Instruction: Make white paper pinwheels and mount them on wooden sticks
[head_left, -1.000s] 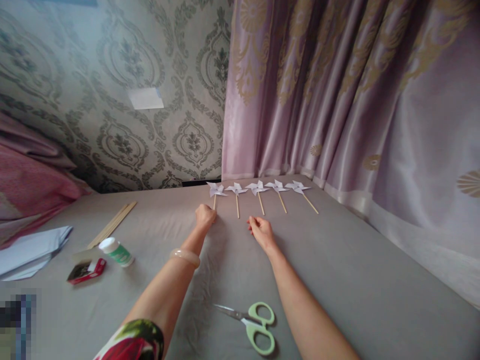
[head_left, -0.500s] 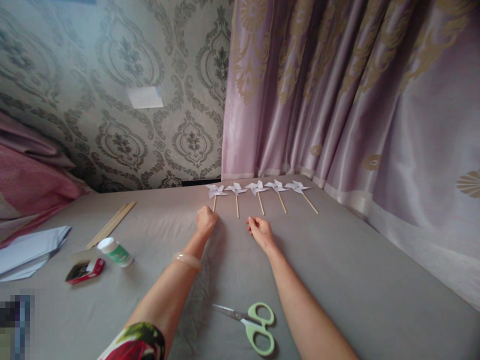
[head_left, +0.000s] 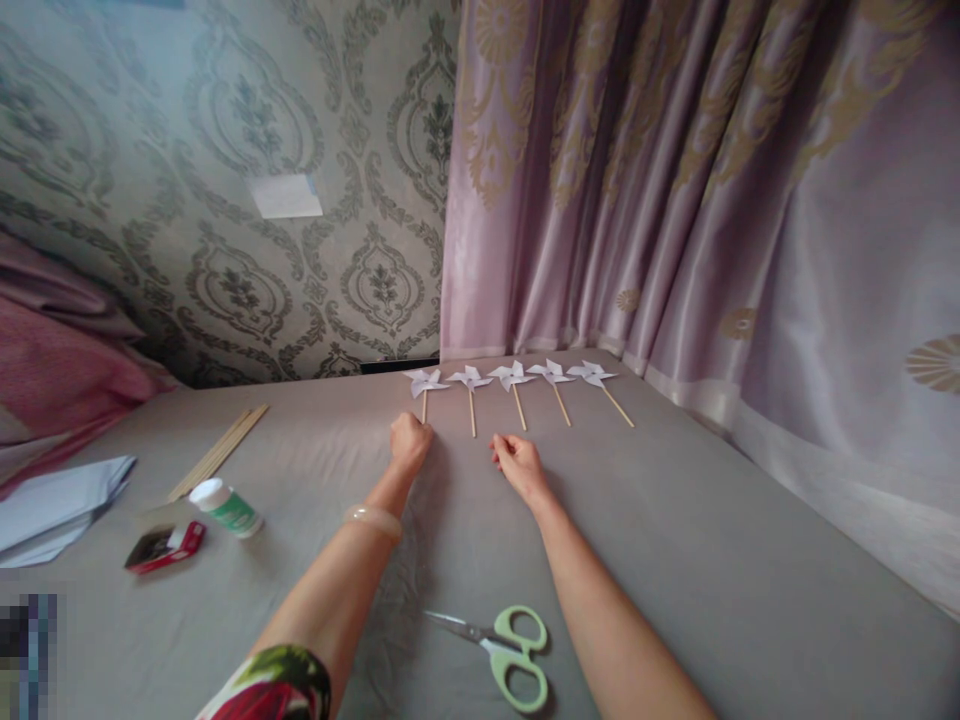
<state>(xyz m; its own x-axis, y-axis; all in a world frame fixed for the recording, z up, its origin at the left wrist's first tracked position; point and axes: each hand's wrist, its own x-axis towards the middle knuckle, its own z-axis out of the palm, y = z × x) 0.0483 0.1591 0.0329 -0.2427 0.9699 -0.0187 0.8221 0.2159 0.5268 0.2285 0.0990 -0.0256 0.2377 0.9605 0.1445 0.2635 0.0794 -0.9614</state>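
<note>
At the left edge of the grey cloth (head_left: 712, 560) lie white sheets (head_left: 64, 505), then an open red box (head_left: 165, 548) with dark contents too blurred to make out. Just beyond are thin wooden sticks (head_left: 219, 455), and beside them a green-and-white bottle (head_left: 226, 508) stands. Farther right, the person's left hand (head_left: 410, 443), its arm wearing a pale bangle (head_left: 373, 521), is clenched around the lower stick of the leftmost pinwheel (head_left: 425, 381), at the far side. Next in that row come the second pinwheel (head_left: 470, 378) and, above the near green-handled scissors (head_left: 486, 636), the third pinwheel (head_left: 512, 376). The right hand (head_left: 519, 464) is just nearer than these two, fingers curled; whether they enclose anything cannot be told. Rightward lie the fourth pinwheel (head_left: 550, 373) and fifth pinwheel (head_left: 592, 374).
</note>
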